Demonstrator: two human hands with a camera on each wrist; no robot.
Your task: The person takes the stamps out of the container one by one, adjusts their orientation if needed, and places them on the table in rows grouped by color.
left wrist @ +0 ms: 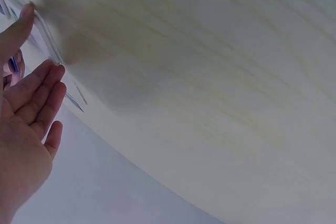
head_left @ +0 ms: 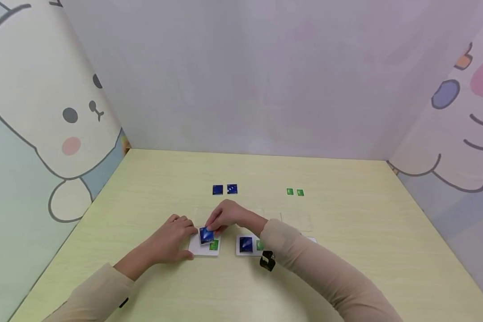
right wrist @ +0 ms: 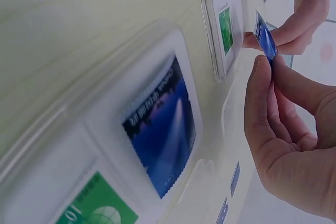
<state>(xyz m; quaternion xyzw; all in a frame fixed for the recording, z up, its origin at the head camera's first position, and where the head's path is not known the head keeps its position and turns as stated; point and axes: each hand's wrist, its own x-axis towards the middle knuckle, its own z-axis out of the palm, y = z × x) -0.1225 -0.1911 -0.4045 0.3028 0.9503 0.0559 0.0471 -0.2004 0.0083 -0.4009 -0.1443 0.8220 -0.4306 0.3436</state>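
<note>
My right hand (head_left: 227, 215) pinches a blue postage stamp (head_left: 206, 235) between thumb and forefinger, tilted over the left white stamp case (head_left: 197, 251). A green stamp (head_left: 213, 245) lies in that case's right part. My left hand (head_left: 171, 239) holds the case's left end, with thumb at the near edge and fingertips at the far edge. In the right wrist view the held stamp (right wrist: 265, 38) shows nearly edge-on. To the right sits a second white case (right wrist: 118, 129) with a blue stamp (right wrist: 165, 129) and a green stamp (right wrist: 100, 208); my right sleeve partly covers it in the head view.
Two blue stamps (head_left: 218, 190) and two green stamps (head_left: 290, 191) lie farther back on the pale wooden table (head_left: 165, 179). Transparent plastic covers (head_left: 295, 220) lie behind the cases. A white edge (head_left: 312, 239) shows beyond my right sleeve. Walls border the table behind and at both sides.
</note>
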